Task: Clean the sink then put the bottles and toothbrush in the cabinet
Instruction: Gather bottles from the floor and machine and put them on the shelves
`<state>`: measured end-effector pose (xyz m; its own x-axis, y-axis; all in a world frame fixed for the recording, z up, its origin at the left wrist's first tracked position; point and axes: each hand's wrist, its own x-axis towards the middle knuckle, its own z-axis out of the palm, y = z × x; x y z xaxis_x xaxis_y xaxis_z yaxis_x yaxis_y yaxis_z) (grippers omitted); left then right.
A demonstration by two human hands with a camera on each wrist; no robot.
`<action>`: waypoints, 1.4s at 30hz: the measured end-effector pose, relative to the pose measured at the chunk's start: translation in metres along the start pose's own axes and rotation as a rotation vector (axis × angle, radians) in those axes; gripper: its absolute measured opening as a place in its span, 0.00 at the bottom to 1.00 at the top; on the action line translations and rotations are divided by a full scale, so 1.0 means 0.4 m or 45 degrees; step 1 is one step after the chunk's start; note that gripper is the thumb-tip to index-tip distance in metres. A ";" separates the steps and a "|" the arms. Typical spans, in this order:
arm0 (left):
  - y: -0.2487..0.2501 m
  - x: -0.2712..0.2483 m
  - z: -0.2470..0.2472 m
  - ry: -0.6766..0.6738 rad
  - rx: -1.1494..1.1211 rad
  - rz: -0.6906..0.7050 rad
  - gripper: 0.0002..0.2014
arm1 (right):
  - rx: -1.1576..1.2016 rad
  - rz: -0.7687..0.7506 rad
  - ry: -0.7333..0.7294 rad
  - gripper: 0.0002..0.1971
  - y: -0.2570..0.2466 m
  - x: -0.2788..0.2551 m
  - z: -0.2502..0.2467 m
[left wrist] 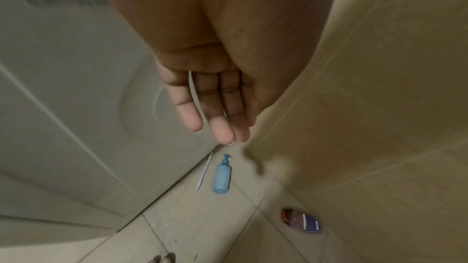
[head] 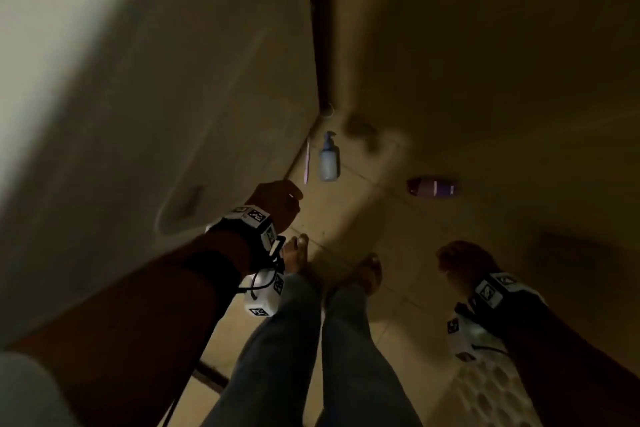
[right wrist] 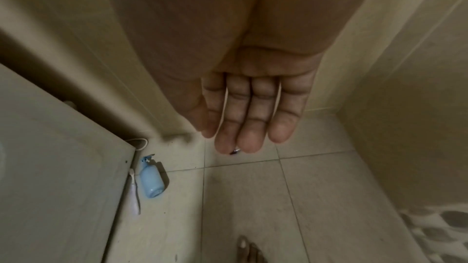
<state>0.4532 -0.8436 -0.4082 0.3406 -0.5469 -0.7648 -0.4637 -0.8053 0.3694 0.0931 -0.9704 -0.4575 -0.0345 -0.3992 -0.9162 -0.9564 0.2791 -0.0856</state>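
Note:
A light blue pump bottle lies on the tiled floor beside the white cabinet door. Right next to it, along the door's foot, lies a white and pink toothbrush. A dark purple bottle lies further right near the wall. My left hand hangs above the toothbrush, fingers straight, holding nothing. My right hand hangs lower right over bare tiles, fingers straight and empty.
The cabinet door fills the left side. A beige tiled wall closes the corner behind the bottles. My bare feet stand on the floor. A white patterned mat lies at the lower right.

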 end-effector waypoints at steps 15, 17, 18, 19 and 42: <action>-0.165 0.821 0.489 0.039 0.279 -0.075 0.31 | -0.229 -0.130 -0.249 0.09 0.029 0.628 0.383; -0.144 0.890 0.513 0.088 0.268 -0.148 0.43 | -0.389 -0.119 -0.245 0.12 0.059 0.687 0.373; -0.137 0.918 0.523 0.115 0.250 -0.192 0.48 | -0.470 -0.122 -0.229 0.13 0.069 0.711 0.359; -0.130 0.943 0.534 0.140 0.227 -0.230 0.50 | -0.526 -0.128 -0.205 0.14 0.077 0.737 0.340; -0.222 0.821 0.659 -0.299 -0.966 -0.337 0.44 | -0.840 -0.064 0.535 0.31 0.020 1.024 0.148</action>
<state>0.3905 -0.8913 -0.8314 0.1426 -0.3237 -0.9353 0.3130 -0.8818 0.3529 0.0884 -1.0799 -0.8566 0.0324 -0.7312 -0.6814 -0.9299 -0.2720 0.2476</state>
